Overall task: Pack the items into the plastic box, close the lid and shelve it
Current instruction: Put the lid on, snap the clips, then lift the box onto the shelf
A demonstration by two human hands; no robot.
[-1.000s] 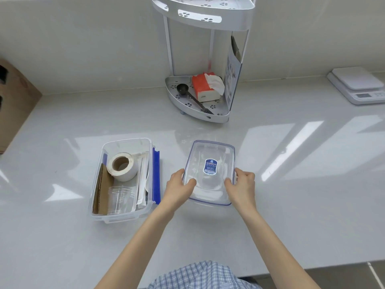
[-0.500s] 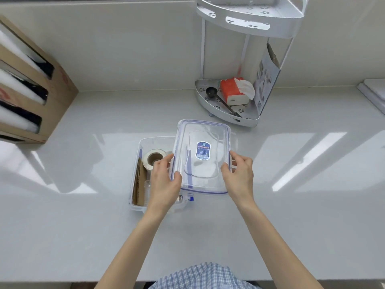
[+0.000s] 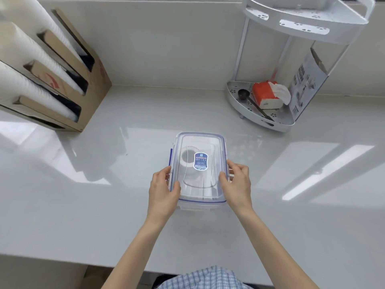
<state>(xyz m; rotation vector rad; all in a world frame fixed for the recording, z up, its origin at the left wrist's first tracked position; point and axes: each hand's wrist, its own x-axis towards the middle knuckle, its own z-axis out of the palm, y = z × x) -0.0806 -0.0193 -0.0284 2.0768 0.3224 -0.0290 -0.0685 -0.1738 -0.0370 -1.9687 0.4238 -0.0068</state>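
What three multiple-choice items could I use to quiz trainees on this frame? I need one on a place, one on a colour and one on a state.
1. Where does the orange tissue pack sit?
A. on the corner rack's lower tier
B. inside the plastic box
C. in the cardboard holder

2. What colour is the lid's label?
A. red
B. blue
C. green

3. How does the lid stand?
A. flat on the counter beside the box
B. leaning against the wall
C. laid over the plastic box

Answers: 1 A, it lies on the rack's bottom shelf beside a black scoop. 2 B, the sticker is blue. 3 C, left hand and right hand hold it over the plastic box.
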